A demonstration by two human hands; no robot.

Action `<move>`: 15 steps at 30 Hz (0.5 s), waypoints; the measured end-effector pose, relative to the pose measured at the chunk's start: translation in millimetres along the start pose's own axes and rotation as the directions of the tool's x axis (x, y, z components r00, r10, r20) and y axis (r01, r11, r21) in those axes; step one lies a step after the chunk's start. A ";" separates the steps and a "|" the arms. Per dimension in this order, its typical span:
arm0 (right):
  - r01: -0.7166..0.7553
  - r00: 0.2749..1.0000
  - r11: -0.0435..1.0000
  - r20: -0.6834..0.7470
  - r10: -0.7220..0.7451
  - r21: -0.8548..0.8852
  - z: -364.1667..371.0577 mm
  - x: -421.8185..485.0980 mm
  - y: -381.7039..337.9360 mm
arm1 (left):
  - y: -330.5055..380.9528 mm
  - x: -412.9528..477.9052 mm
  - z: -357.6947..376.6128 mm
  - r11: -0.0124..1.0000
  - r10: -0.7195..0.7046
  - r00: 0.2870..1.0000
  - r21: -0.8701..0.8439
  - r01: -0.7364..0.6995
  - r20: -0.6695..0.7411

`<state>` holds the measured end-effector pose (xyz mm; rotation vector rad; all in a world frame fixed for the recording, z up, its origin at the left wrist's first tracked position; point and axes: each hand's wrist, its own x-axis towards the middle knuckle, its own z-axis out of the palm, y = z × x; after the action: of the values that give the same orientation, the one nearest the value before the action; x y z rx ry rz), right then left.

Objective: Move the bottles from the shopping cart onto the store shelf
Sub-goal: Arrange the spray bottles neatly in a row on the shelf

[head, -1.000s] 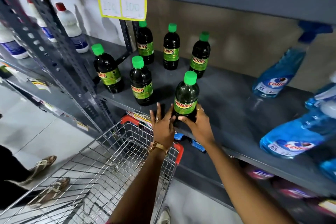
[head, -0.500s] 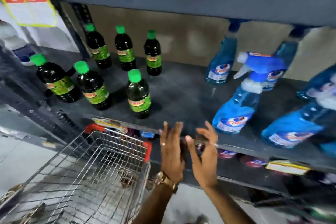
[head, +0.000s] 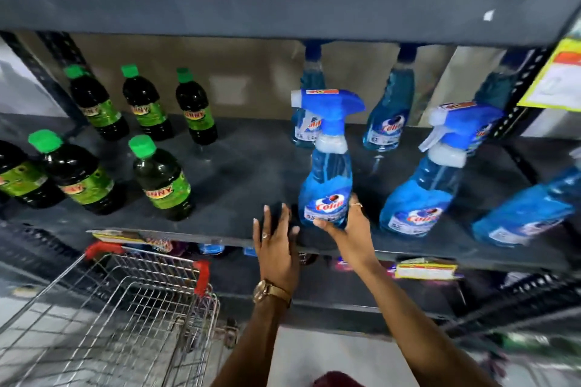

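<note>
Shelf (head: 245, 166): I count six green-capped dark bottles (head: 162, 179) at left, three behind, three in front, all upright. Blue sprayers at right: six, some partly hidden. My right hand (head: 347, 225) grips the base of one sprayer (head: 328, 188) near the shelf's front edge. My left hand (head: 276, 245) is spread, empty, beside it. Cart (head: 125, 308) stands below left.

Blue spray bottle (head: 327, 188), green-capped dark bottles (head: 162, 181), grey shelf (head: 251, 173), red-handled cart (head: 132, 302)
</note>
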<state>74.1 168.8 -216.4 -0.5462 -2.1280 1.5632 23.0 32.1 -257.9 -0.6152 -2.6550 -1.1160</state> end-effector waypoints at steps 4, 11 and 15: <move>0.029 0.999 1.000 -0.014 -0.029 0.001 5.6 -0.4 2.7 | 3.7 3.3 0.6 0.999 -0.040 0.998 -0.013 0.039 -0.042; 0.031 0.999 0.999 -0.029 -0.030 0.020 27.6 -4.7 0.4 | -7.0 4.7 -1.3 0.997 -0.059 0.998 0.057 0.060 -0.027; 0.030 0.999 0.999 0.012 -0.030 0.011 23.1 -3.7 -0.5 | -10.1 6.6 -7.7 0.999 -0.021 1.000 0.046 0.020 0.009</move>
<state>64.1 148.5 -222.4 -0.4995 -2.1260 1.5646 12.7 22.2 -256.8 -0.5871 -2.6923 -1.0575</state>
